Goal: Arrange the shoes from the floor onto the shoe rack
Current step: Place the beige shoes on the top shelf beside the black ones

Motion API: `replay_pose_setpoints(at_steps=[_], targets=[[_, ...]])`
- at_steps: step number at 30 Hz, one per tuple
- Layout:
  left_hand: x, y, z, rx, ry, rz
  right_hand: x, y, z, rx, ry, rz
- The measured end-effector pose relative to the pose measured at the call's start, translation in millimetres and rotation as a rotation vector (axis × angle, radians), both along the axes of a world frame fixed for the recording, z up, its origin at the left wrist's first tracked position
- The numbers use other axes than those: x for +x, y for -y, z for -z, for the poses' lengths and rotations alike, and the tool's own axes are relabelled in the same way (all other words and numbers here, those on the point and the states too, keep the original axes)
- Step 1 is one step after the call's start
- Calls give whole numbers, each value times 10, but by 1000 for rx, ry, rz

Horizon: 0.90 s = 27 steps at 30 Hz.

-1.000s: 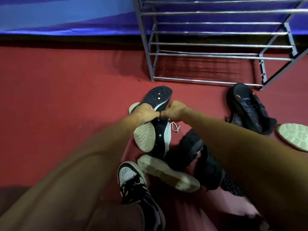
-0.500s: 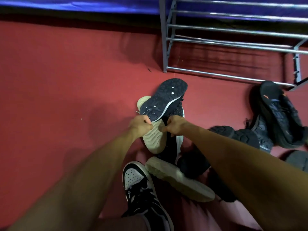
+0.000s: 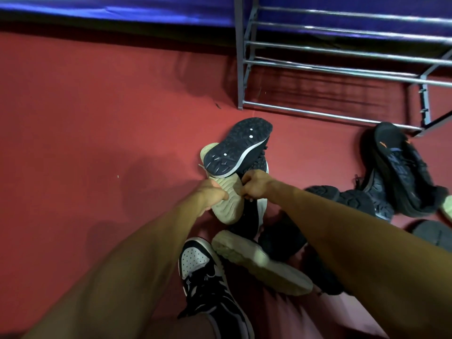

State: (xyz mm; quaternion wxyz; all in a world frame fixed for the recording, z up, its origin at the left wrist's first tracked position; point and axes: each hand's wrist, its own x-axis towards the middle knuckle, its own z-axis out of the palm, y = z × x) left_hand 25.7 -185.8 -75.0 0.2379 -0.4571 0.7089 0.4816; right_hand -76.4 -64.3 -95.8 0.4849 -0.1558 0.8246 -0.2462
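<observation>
Rubber and foam soles dominate the head view: a pile of shoes lies on the red floor (image 3: 97, 118), just in front of the metal rack (image 3: 342, 69), whose visible bars carry nothing.

Head view, hands. The left hand (image 3: 210, 192) is curled shut against the edge of the cream sole (image 3: 227, 204), which faces up. The right hand (image 3: 254, 185) is closed too, fingers pressed together at the heel end of the black sole (image 3: 238, 149), which lies tilted across the cream one. Whether the right hand pinches a heel collar or a lace cannot be told; its fingertips are hidden.

Head view, rest of pile. A black-and-white sneaker (image 3: 208, 285) lies nearest the person, a second cream-soled shoe (image 3: 261, 263) touching it. Dark shoes (image 3: 401, 167) lie to the right, near the rack's foot.

Handling, as judged:
- Each shoe is probably light, with a stiff sole and a soft upper.
- Take hold at the heel collar or across the sole edge; the upper collapses under a pinch.
- Tread rubber grips well; laces may snag on neighbouring shoes.
- Lift overlapping shoes one at a time, top one first.
</observation>
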Motion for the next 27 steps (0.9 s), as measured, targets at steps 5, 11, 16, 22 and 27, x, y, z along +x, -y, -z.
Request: replay_pose_setpoints(at_steps=[5,11,16,22,27], targets=[[-107,-134,-267,69,-9,-63,-72,-183,-305,-68,7,91],[-187,-391,-735,153,-6,37,-155,-598,-734,-202,58,234],[-293,-657,-1184,177,-26,145,-163,-975,-1180,-254,79,310],[-457,-912,-1714,215,-66,225,-177,-1468,-1670,-384,78,505],[-577,-1219,-2040,186,-159,166,-187,-1825,-1993,-477,5,629]])
